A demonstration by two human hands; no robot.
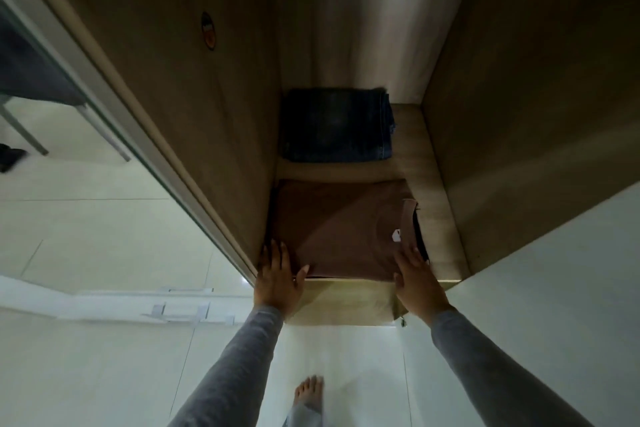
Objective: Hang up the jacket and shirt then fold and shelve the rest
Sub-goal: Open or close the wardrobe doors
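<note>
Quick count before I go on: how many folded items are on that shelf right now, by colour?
Blue, folded jeans: 1
Brown, folded T-shirt: 1
Total: 2
The dark edge at the T-shirt's collar may be a separate garment; cannot tell.

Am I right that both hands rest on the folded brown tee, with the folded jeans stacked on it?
Not quite: the head view shows the jeans lying behind the tee, deeper on the shelf, not on it. The left hand and right hand do rest on the tee.
</note>
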